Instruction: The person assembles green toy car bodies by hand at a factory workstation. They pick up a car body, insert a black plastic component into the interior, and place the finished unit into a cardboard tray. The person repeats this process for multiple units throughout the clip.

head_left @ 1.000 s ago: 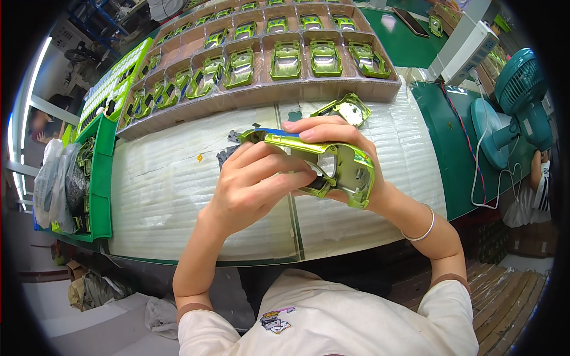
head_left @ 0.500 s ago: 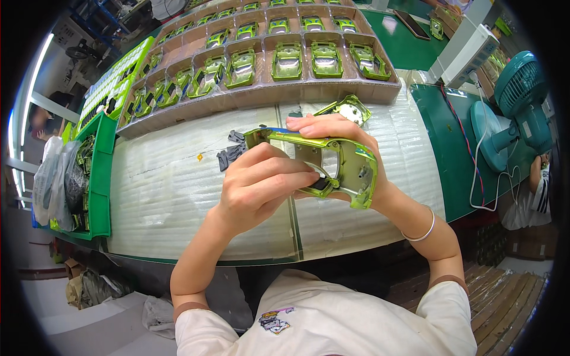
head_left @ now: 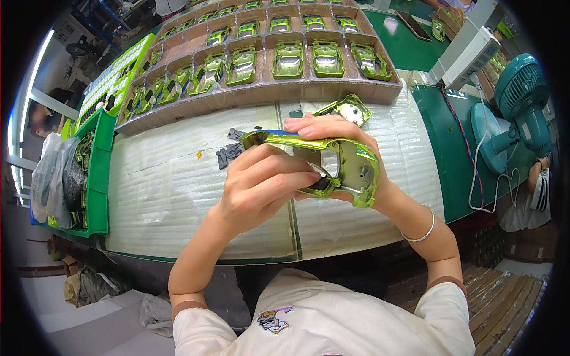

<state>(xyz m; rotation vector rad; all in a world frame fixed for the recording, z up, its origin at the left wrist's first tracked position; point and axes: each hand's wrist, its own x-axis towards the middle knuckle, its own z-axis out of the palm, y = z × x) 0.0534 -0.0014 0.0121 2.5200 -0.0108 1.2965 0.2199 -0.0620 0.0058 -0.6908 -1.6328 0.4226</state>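
A shiny green toy car body shell (head_left: 359, 172) is held tilted above the mat, its hollow inside facing me. My right hand (head_left: 338, 127) is closed around its far side, with the fingers over the top edge. My left hand (head_left: 261, 184) is closed, its fingertips inside the shell's opening against a small black plastic part (head_left: 322, 183); the left thumb is mostly hidden. Several dark grey plastic pieces (head_left: 228, 155) lie in a loose pile left of the shell. Behind my right hand, another green car shell (head_left: 353, 111) rests on the mat.
A cardboard tray (head_left: 261, 95) of green car shells in compartments spans the back. To the left stand a green crate (head_left: 102, 196) with plastic bags and a light green rack (head_left: 122, 77). A teal fan (head_left: 522, 89) with trailing cables sits at right. A small orange bit (head_left: 199, 155) lies on the mat.
The far left end of the shell has shifted slightly left and down. Both hands keep almost the same grip, with the left fingertips still at the black part.
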